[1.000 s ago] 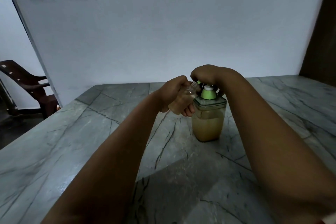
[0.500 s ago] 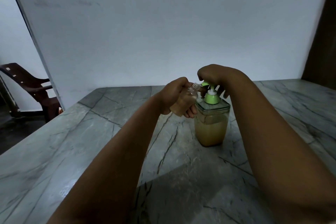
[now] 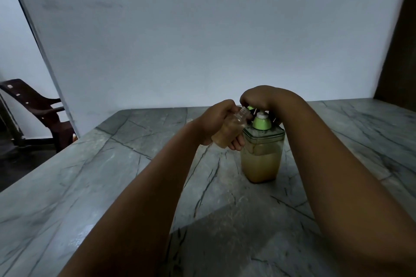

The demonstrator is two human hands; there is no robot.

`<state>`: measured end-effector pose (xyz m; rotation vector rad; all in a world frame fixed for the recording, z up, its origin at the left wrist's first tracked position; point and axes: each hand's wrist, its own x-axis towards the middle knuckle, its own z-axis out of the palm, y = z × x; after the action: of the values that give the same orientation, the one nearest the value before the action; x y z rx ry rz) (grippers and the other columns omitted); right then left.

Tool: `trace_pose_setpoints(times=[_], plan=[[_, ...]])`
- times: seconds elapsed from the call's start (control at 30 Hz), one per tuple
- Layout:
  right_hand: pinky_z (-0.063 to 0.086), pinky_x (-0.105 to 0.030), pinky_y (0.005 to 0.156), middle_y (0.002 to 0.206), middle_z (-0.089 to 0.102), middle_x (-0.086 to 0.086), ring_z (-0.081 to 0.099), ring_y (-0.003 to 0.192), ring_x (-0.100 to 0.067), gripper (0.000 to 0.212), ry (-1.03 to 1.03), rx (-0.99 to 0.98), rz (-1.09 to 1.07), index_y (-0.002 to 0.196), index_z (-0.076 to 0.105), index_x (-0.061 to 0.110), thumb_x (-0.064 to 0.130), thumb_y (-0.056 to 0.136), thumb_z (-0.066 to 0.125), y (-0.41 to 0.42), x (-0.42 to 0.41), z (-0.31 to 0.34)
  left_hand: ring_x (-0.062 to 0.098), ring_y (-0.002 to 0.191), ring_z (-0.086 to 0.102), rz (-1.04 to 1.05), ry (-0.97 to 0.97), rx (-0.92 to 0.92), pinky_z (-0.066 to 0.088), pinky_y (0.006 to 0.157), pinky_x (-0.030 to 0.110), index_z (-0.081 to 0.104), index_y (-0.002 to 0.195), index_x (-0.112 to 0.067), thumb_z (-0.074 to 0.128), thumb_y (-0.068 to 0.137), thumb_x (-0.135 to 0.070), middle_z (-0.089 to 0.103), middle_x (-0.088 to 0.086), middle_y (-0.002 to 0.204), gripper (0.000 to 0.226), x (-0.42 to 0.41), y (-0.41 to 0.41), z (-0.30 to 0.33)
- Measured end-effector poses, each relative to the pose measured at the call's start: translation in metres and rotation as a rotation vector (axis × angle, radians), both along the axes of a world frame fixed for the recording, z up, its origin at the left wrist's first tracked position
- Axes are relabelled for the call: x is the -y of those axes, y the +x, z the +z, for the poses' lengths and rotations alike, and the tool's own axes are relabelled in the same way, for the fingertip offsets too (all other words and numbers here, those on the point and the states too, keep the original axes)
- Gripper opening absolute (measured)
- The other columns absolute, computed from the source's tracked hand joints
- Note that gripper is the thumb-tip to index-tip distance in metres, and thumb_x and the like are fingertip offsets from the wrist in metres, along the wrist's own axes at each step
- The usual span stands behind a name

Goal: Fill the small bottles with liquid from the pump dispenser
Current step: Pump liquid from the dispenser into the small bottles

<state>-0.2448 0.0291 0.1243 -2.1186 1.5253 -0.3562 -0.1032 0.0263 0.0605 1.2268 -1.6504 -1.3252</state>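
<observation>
With the left hand [image 3: 217,119] wrapped around the tilted small bottle [image 3: 229,131], its mouth at the spout, and the right hand [image 3: 258,96] curled over the pump dispenser [image 3: 262,153] on the table [image 3: 112,175], slow full presses should avoid spills.

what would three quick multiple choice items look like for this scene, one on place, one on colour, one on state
1. Where is the small bottle?
A. in the left hand, mouth at the spout
B. lying on the table
C. on the chair

2. What colour is the pump collar?
A. red
B. green
C. black

3. How full is the pump dispenser?
A. empty
B. brim-full
C. partly filled

Answers: 1 A, the left hand holds it tilted beside the dispenser. 2 B, it shows light green under the right hand. 3 C, the yellowish liquid stops well below the lid.
</observation>
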Motion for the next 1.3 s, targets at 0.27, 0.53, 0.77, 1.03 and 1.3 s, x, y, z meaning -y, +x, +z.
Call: trace_pose_setpoints(times=[0.27,0.53,0.77,1.03,1.3], plan=[[0.039,-0.028,0.062,0.075,0.055,-0.011,0.041,0.058,-0.023,0.024,0.031,0.137,-0.044,0.081,0.049,0.006,0.020,0.095,0.035,-0.003,0.005,0.001,0.031,0.054,0.064,-0.009,0.001,-0.005,0.051,0.054,0.029,0.051,0.112,0.016,0.017,0.093,-0.029,0.066,0.021,0.063,0.059,0.003,0.002,-0.001],[0.031,-0.022,0.054,0.066,0.048,-0.009,0.035,0.053,-0.020,0.029,-0.002,0.016,-0.015,0.066,0.047,0.006,0.009,0.092,0.034,0.000,0.001,-0.002,0.030,0.054,0.063,-0.011,-0.001,-0.006,0.051,0.054,0.029,0.052,0.114,0.011,0.016,0.094,-0.029,0.066,0.020,0.062,0.057,-0.001,0.000,-0.001],[0.038,-0.027,0.060,0.072,0.053,-0.010,0.042,0.059,-0.023,0.027,0.046,0.142,-0.039,0.087,0.048,0.006,0.026,0.096,0.034,-0.004,0.006,0.000,0.032,0.055,0.063,-0.016,-0.003,-0.016,0.051,0.056,0.031,0.055,0.104,0.003,0.018,0.093,-0.029,0.066,0.022,0.063,0.050,0.001,0.001,-0.002],[0.040,-0.030,0.064,0.071,0.053,-0.008,0.043,0.060,-0.023,0.026,0.021,0.056,-0.035,0.075,0.050,0.007,0.019,0.094,0.036,0.000,0.004,-0.004,0.032,0.055,0.063,-0.006,-0.010,0.010,0.050,0.057,0.031,0.055,0.104,0.012,0.018,0.093,-0.030,0.066,0.022,0.064,0.056,0.002,0.001,-0.003],[0.039,-0.027,0.058,0.072,0.046,-0.011,0.041,0.062,-0.024,0.018,-0.006,0.033,-0.027,0.083,0.047,0.004,0.010,0.093,0.034,0.000,0.007,-0.003,0.032,0.055,0.063,0.000,-0.026,0.010,0.049,0.059,0.033,0.051,0.115,0.014,0.017,0.094,-0.029,0.066,0.022,0.063,0.058,0.004,0.001,-0.002]])
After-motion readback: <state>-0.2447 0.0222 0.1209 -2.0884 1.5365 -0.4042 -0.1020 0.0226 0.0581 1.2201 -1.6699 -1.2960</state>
